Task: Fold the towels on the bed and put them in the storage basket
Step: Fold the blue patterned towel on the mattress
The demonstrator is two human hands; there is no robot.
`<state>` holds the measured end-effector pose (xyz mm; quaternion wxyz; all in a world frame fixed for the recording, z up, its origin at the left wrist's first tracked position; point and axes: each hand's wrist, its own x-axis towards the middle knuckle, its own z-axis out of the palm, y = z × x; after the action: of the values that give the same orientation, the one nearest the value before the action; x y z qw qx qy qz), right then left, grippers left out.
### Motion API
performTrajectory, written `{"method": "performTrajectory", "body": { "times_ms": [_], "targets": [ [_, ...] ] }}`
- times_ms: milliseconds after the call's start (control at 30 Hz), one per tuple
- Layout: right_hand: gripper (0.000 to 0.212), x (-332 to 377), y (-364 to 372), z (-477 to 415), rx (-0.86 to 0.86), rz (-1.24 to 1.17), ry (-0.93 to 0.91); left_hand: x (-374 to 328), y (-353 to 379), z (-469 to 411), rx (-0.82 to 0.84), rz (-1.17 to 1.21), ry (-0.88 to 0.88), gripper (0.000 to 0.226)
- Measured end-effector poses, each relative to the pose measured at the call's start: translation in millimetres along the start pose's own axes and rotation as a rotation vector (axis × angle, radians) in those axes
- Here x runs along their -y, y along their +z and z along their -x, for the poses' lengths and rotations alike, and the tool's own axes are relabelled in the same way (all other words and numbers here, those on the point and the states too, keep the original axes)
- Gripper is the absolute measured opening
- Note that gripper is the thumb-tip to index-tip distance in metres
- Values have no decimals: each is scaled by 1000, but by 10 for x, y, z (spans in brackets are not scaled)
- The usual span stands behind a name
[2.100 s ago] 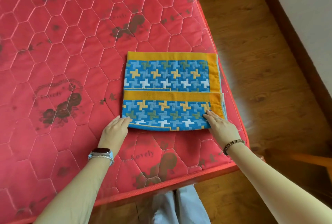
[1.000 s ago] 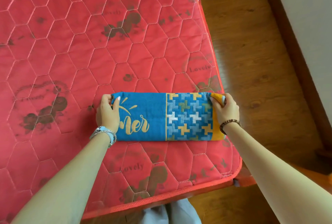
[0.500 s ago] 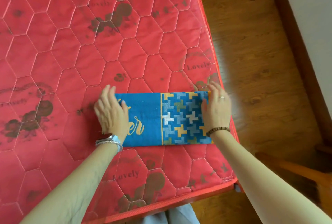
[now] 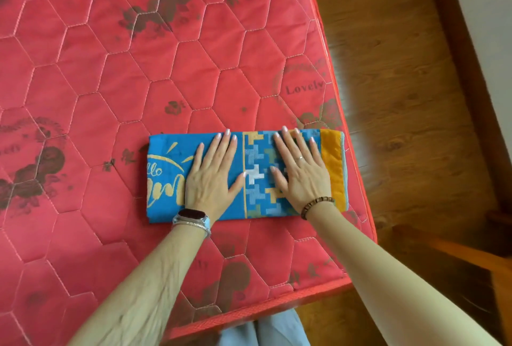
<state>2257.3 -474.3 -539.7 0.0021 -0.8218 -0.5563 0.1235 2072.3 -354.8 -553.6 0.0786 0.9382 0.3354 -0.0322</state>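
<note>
**A:** What do we take in first?

**B:** We see the bed (image 4: 166,68), its red mattress quilted in hexagons, filling most of the view. A wooden floor (image 4: 388,96) runs along its right side.

**A:** And the towel?

**B:** We find the towel (image 4: 256,160) folded into a long flat band near the bed's right edge (blue with yellow lettering at the left, a cross pattern and an orange strip at the right).

**A:** The hands?

**B:** Both lie palm-down on it, side by side. The left hand (image 4: 210,179) is on the plain blue and the right hand (image 4: 300,176) is on the pattern. We see the fingers (image 4: 225,149) straight and spread, flat on the cloth, gripping nothing.

**A:** Anything smaller?

**B:** A watch (image 4: 192,214) on the left wrist, a bead bracelet (image 4: 317,205) on the right wrist, and a ring (image 4: 300,157) on the right hand.
</note>
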Motion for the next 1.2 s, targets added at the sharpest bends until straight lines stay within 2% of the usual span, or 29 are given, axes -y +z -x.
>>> {"method": "performTrajectory", "body": {
  "times_ms": [267, 433, 600, 733, 800, 933, 1100, 1200],
  "targets": [
    [68, -437, -74, 199, -12, 27, 208, 546, -45, 130, -24, 20, -263, 75],
    [69, -303, -123, 185, -29, 32, 220, 478, -136, 155, -36, 14, -244, 76],
    [67, 217, -20, 223, -19, -30, 8, 36, -85, 324, -14, 42, -75, 77],
    [68, 538, 140, 277, -16, -64, 1, -100, 13, 392, 1, 28, -69, 78],
    [67, 500, 167, 306, -21, -61, 18, -18, 28, 402, 4, 21, -78, 79],
    [65, 233, 120, 411, -33, -41, 97, 279, 12, 482, -28, 30, -226, 80],
    [66, -23, 76, 504, -19, 1, 138, 603, -9, 604, -21, 11, -213, 80],
    [65, -25, 70, 503, -8, 16, 145, 670, -19, 614, -19, 91, -234, 79]
  ]
}}
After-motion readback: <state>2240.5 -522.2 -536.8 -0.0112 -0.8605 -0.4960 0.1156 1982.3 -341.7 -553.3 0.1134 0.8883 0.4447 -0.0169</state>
